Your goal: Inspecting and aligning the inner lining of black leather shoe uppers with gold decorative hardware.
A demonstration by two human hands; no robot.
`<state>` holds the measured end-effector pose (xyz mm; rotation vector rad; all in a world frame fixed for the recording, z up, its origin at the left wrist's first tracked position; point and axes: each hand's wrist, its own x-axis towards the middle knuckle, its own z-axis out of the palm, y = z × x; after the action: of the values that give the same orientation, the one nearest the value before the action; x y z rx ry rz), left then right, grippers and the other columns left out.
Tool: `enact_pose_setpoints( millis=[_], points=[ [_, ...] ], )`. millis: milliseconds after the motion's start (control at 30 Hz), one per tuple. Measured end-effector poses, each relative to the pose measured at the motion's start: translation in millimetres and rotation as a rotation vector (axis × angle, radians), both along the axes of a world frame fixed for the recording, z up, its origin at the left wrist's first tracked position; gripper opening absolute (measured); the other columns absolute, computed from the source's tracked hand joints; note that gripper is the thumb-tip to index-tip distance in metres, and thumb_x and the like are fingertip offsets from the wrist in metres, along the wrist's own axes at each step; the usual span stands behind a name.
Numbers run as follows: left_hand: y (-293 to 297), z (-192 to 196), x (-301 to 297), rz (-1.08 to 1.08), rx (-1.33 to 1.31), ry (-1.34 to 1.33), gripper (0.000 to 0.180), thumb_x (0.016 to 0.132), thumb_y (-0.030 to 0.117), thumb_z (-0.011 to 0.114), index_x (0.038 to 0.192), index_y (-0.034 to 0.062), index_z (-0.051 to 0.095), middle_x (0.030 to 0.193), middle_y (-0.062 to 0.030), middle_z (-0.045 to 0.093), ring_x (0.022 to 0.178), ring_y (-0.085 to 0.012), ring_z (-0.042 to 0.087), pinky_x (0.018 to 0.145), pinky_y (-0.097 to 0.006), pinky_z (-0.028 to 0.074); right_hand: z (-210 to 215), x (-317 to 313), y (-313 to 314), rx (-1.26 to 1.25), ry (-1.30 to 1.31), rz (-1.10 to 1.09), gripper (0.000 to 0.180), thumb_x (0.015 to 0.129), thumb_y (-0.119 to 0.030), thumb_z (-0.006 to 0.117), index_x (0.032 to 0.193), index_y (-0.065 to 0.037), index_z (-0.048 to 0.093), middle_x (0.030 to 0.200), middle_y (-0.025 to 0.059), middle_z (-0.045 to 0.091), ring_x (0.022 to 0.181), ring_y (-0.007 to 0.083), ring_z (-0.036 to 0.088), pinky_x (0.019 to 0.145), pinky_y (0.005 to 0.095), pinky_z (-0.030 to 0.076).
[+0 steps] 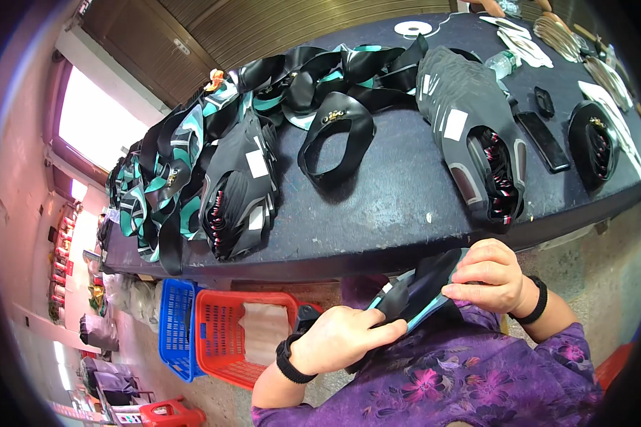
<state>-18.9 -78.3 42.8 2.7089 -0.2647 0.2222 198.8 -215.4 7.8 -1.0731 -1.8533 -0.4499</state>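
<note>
A black shoe upper with teal edging [414, 290] is stretched between my two hands, over my lap in front of the table. My left hand [345, 336] is closed on its near left end, the fingers pressing the teal edge. The right hand [488, 276] pinches the opposite end between thumb and fingers. Part of the piece is hidden behind the left hand. Just beyond, on the table, lies a thick stack of grey-black uppers [445, 92]. A second such stack [231, 167] lies to its left, with a single black looped piece [342, 110] between them.
A long pile of black and teal uppers [181, 142] covers the dark table's [363, 220] left and back. On the right are a phone [545, 142], a plastic bottle [503, 62] and another black upper [592, 146]. Red [214, 299] and blue [176, 331] baskets stand below.
</note>
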Motion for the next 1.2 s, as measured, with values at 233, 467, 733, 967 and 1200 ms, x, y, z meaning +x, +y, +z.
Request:
enact_pose_setpoints(
  millis=[233,467,733,967,1200],
  points=[
    [0,-6,5,0.347,0.088,-0.082,0.05,0.066,0.001,0.053,0.115,0.0009,0.047,0.057,-0.0075,0.049,0.051,-0.0228,0.055,0.045,-0.034,0.044,0,5,-8,-0.022,-0.047,-0.034,0.017,0.061,-0.012,0.062,0.078,-0.011,0.065,0.076,-0.0004,0.056,0.07,0.0164,0.054,0.059,0.0285,0.045],
    [11,-5,-2,0.246,0.045,-0.03,0.055,0.064,-0.002,0.053,0.114,0.0202,0.055,0.058,-0.0062,0.046,0.047,-0.0214,0.05,0.043,-0.031,0.042,-2,16,0,-0.417,0.484,0.087,0.039,0.064,-0.021,0.074,0.094,-0.004,0.057,0.1,0.0113,0.055,0.094,0.0253,0.053,0.082,0.0344,0.041],
    [12,19,-10,0.063,0.015,0.021,0.054,0.064,0.011,0.058,0.115,0.025,0.055,0.056,-0.0028,0.038,0.043,-0.0166,0.046,0.041,-0.028,0.04,-25,24,11,-0.484,1.216,0.622,0.041,0.072,-0.025,0.069,0.101,0.0,0.055,0.104,0.0108,0.051,0.103,0.02,0.046,0.091,0.0309,0.033],
    [-6,5,-3,-0.112,0.086,0.023,0.051,0.069,0.013,0.056,0.118,0.0303,0.051,0.06,-0.0022,0.041,0.04,-0.0143,0.044,0.037,-0.025,0.039,2,21,1,-1.093,0.657,0.563,0.067,0.062,-0.013,0.076,0.117,-0.004,0.039,0.1,0.009,0.053,0.091,0.0189,0.053,0.081,0.0297,0.044],
    [-23,10,4,-0.323,0.095,0.059,0.049,0.072,0.013,0.053,0.119,0.0248,0.05,0.059,-0.0008,0.038,0.042,-0.0107,0.044,0.036,-0.024,0.038,-8,15,-12,-1.114,0.527,0.343,0.013,0.07,-0.007,0.064,0.08,-0.002,0.06,0.068,0.0112,0.058,0.064,0.024,0.058,0.058,0.0321,0.044]
  ],
)
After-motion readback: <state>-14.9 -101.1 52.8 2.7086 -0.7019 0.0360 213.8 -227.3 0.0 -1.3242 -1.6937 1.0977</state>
